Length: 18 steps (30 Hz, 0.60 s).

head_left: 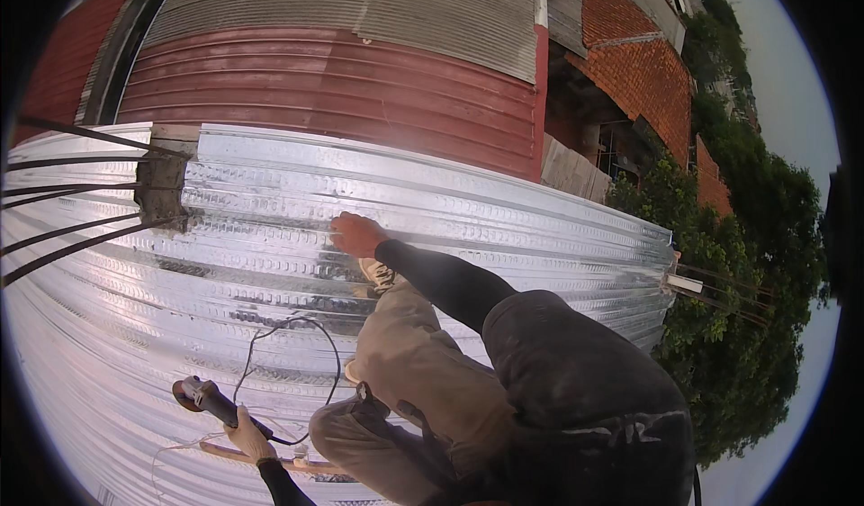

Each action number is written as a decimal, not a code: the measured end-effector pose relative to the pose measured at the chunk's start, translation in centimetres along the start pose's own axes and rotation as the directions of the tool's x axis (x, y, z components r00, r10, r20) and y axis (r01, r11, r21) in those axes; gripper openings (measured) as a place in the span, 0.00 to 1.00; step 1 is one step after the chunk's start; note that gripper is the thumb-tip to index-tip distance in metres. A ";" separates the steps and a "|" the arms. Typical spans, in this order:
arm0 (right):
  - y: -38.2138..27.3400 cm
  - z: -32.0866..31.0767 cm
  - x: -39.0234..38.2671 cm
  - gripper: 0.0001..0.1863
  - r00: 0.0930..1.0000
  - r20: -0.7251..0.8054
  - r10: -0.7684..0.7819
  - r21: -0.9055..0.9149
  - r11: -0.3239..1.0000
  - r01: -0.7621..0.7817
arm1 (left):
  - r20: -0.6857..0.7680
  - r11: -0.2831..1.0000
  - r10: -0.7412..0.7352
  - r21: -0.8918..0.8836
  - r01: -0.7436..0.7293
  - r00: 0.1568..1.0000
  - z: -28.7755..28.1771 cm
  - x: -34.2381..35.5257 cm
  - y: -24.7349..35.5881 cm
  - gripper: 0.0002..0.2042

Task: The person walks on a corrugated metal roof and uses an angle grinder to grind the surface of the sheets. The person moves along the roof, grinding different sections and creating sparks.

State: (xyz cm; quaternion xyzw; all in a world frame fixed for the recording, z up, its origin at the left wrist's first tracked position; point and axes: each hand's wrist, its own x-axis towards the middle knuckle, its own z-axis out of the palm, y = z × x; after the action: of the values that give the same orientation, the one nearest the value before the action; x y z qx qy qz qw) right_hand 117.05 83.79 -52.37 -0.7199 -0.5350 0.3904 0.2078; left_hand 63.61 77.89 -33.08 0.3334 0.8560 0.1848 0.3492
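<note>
head view, looking down on a ribbed silver metal sheet (270,227) that fills the frame from 9 to 3 o'clock. left hand (247,436), gloved, at 7 o'clock, is closed round the handle of an angle grinder (202,398); the grinder head lies just above the sheet, disc end toward 9 o'clock. a black cord (292,326) loops from the grinder up toward centre and back down. right hand (357,234), just above centre, rests palm down on a sheet rib, fingers bent and holding nothing; its black sleeve (445,281) runs down toward 5 o'clock. the person's knee in tan trousers (405,371) is bent over the sheet at 6 o'clock, a shoe (378,275) touching the sheet just below the right hand. at 9 to 10 o'clock, dark steel bars (72,191) reach out from a concrete post (162,186) set through the sheet. a red corrugated roof (342,92) lies at 12 o'clock, brick walls (639,65) at 1 o'clock, trees (738,290) at 3 o'clock.
</note>
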 end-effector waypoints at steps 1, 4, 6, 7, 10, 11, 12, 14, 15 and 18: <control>0.7 -1.0 -4.1 0.17 0.996 0.020 0.086 0.054 0.995 -0.087 | 0.016 1.000 0.000 0.025 -0.001 1.000 -1.5 -2.5 0.1 0.23; 2.2 -4.9 -18.4 0.16 0.922 -0.032 0.386 0.141 0.915 -0.378 | 0.075 0.994 -0.020 0.105 0.012 0.997 -6.8 -10.5 0.3 0.22; -0.2 -9.8 -27.3 0.16 0.820 -0.018 0.572 0.138 0.814 -0.565 | 0.166 0.978 -0.142 0.177 0.112 0.976 -11.4 -14.6 0.4 0.18; -0.3 -11.5 -31.8 0.17 0.777 -0.026 0.628 0.095 0.776 -0.624 | 0.136 0.966 -0.161 0.224 0.128 0.978 -11.5 -19.6 5.5 0.19; -1.8 -14.7 -41.2 0.19 0.748 -0.023 0.663 -0.024 0.748 -0.663 | 0.276 0.843 -0.224 0.536 0.044 0.935 -17.8 -23.4 10.0 0.32; -2.9 -15.8 -43.8 0.19 0.731 -0.041 0.682 0.010 0.731 -0.682 | 0.276 0.901 -0.178 0.433 0.044 0.945 -19.0 -23.4 9.5 0.34; -4.8 -17.9 -47.4 0.19 0.676 -0.040 0.736 0.000 0.677 -0.736 | 0.379 0.863 -0.178 0.503 -0.041 0.908 -19.1 -23.1 11.3 0.34; -7.4 -20.0 -52.0 0.19 0.622 -0.112 0.775 0.131 0.632 -0.764 | 0.463 0.846 -0.025 0.482 -0.228 0.886 -19.9 -23.1 13.7 0.32; -8.9 -20.8 -54.0 0.19 0.575 -0.166 0.801 0.223 0.598 -0.770 | 0.500 0.835 0.054 0.452 -0.314 0.864 -20.1 -22.8 14.8 0.31; -13.6 -19.9 -60.7 0.20 0.469 -0.264 0.843 0.424 0.538 -0.728 | 0.587 0.756 0.302 0.333 -0.564 0.751 -20.3 -20.3 16.6 0.28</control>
State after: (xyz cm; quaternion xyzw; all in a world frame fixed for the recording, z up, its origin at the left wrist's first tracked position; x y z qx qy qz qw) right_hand 116.91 34.15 -9.93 -0.9195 -0.0235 0.3332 0.2071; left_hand 67.18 73.78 -0.39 0.6424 0.6475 -0.0531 0.4064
